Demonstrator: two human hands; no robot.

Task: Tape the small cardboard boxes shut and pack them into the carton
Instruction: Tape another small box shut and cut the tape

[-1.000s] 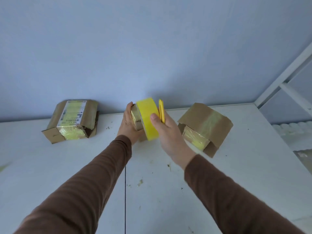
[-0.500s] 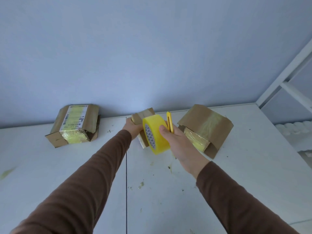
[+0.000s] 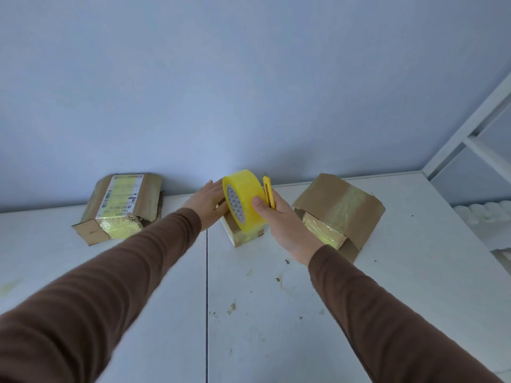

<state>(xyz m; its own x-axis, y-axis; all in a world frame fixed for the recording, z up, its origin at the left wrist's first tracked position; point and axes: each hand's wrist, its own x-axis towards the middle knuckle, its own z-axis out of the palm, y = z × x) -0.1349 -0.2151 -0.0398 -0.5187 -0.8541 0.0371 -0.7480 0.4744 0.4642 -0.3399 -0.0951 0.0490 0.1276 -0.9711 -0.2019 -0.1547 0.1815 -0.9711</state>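
Tape roll (image 3: 244,200) on edge atop small box (image 3: 241,235), core facing left.

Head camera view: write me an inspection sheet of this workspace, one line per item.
Surface: white table with a seam running front to back, scattered with small scraps and stains.
Job's things: middle small box under the tape roll; left box with a shipping label and yellowish tape; right box, taped, one end flap open. Carton: nothing seen.
Clutter: paper and tape crumbs near the seam.
Grippers: left hand flat on the middle small box; right hand holding the tape roll and a yellow utility knife.
Cables: nothing seen.
Surroundings: pale blue wall; white frame at right.
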